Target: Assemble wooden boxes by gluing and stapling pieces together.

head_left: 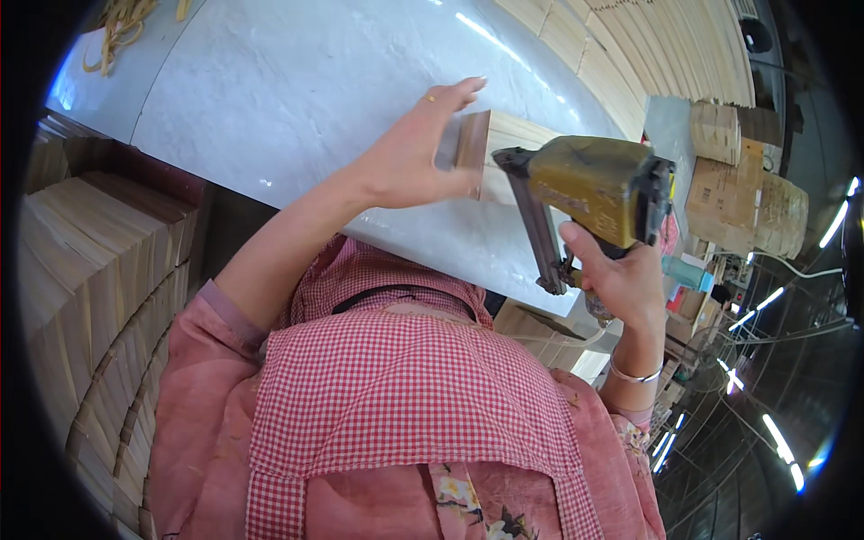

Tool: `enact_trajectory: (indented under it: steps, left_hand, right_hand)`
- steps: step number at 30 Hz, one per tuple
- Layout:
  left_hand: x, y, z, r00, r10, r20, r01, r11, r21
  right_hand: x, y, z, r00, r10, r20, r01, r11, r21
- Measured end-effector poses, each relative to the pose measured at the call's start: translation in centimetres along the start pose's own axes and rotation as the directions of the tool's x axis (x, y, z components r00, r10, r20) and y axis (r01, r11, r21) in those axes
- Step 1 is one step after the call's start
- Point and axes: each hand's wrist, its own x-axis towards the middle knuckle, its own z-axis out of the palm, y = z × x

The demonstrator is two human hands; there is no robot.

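My right hand is wrapped round the handle of a yellow and black pneumatic nail gun. The gun's nose points left and hovers over or beside a small wooden piece, perhaps a box, on the table. My left hand is at the left end of that piece, thumb and fingers apart, the lower fingers smeared by motion. It looks empty; whether its fingertips touch the wood I cannot tell. The gun's body hides the right part of the piece.
The pale, glossy tabletop spreads out before me. Stacked thin wooden boards line its far right. Tall wood stacks stand at my left. Yellowish strips lie at the far left corner. Cardboard boxes sit beyond on the right.
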Motion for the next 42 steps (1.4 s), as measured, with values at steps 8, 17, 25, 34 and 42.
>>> enact_trajectory:
  steps: [8,17,25,34,42]
  left_hand:
    - [2.6,1.6,1.1,0.709,-0.706,0.01,0.688,0.687,-0.234]
    - [3.6,1.7,1.2,0.607,-0.783,0.138,0.729,0.479,-0.488]
    - [3.6,1.7,1.2,0.602,-0.787,0.138,0.731,0.472,-0.493]
    - [3.1,1.1,1.4,0.617,-0.783,0.073,0.731,0.537,-0.422]
    - [2.7,2.9,1.4,0.896,-0.402,-0.186,0.441,0.854,0.277]
  right_hand:
    - [2.0,-1.3,-1.2,0.994,0.075,-0.082,-0.078,0.997,-0.026]
    - [3.8,-1.9,-1.6,0.986,0.159,-0.046,-0.163,0.98,-0.114]
    - [4.7,-1.6,-1.8,0.989,0.147,-0.004,-0.146,0.98,-0.134]
    - [5.9,-1.8,-2.4,0.984,0.167,0.054,-0.156,0.972,-0.178]
    - [4.5,2.7,-5.8,0.986,0.132,-0.105,-0.135,0.991,-0.023]
